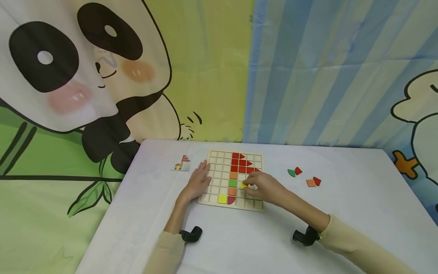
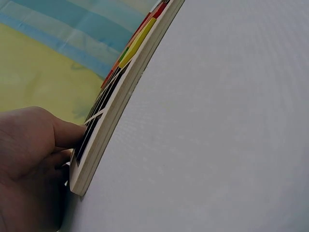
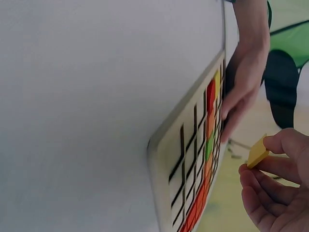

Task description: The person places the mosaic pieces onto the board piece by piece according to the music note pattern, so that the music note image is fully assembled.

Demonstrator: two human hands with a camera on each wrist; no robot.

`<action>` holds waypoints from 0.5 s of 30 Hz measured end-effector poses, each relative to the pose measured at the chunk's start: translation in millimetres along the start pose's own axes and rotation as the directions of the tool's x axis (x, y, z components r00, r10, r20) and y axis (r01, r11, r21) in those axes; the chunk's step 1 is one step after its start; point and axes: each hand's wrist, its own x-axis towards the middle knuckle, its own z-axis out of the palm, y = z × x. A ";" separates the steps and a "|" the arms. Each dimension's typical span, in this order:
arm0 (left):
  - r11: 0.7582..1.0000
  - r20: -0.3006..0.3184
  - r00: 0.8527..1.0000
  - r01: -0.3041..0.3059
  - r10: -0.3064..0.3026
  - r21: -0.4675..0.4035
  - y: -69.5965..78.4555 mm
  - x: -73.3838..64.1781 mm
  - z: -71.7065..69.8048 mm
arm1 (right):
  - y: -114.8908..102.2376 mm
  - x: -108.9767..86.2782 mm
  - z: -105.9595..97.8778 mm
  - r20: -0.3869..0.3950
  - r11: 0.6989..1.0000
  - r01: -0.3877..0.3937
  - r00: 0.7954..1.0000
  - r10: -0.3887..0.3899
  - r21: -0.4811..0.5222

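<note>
A wooden grid board (image 1: pixel 219 154) lies on the white table. Red pieces (image 1: pixel 238 163) fill part of its far rows. Below them run an orange square (image 1: pixel 233 175), a green square (image 1: pixel 232 183), another orange square (image 1: pixel 232 191) and a red rounded piece (image 1: pixel 231 200), with a yellow square (image 1: pixel 222 199) beside the last. My left hand (image 1: pixel 195 184) rests along the board's left edge, thumb over the rim. Between thumb and fingertips my right hand (image 1: pixel 268 187) pinches a yellow tile (image 3: pixel 257 152), held over the board just right of the green square.
Left of the board lies a small pattern card (image 1: pixel 181 163). Off to the right are loose pieces: a green one (image 1: pixel 291 173), a red one (image 1: pixel 299 171), an orange square (image 1: pixel 311 183) and a second red one (image 1: pixel 317 181). A printed curtain (image 1: pixel 205 76) hangs behind the table.
</note>
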 end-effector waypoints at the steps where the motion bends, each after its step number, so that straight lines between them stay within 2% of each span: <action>1: 1.000 0.004 1.000 0.001 -0.001 -0.001 0.2 -0.1 0.4 | -4.0 2.7 3.7 0.010 1.000 0.021 1.000 -0.021 0.007; 4: 1.000 0.006 1.000 -0.007 0.007 0.002 0.6 -0.7 0.9 | -13.1 11.2 15.2 0.029 0.997 0.067 0.997 -0.068 0.023; 7: 1.000 0.000 1.000 -0.008 0.008 0.011 1.3 -1.5 0.1 | -17.6 21.9 26.6 0.036 0.994 0.111 0.993 -0.110 -0.022; 10: 1.000 -0.006 1.000 -0.013 0.013 0.017 1.5 -1.8 -0.8 | -20.4 33.2 35.5 0.060 0.991 0.117 0.992 -0.113 -0.069; 15: 1.000 0.001 1.000 -0.015 0.015 0.012 0.1 -1.8 1.3 | -23.6 45.0 47.5 0.120 0.989 0.078 0.991 -0.062 -0.129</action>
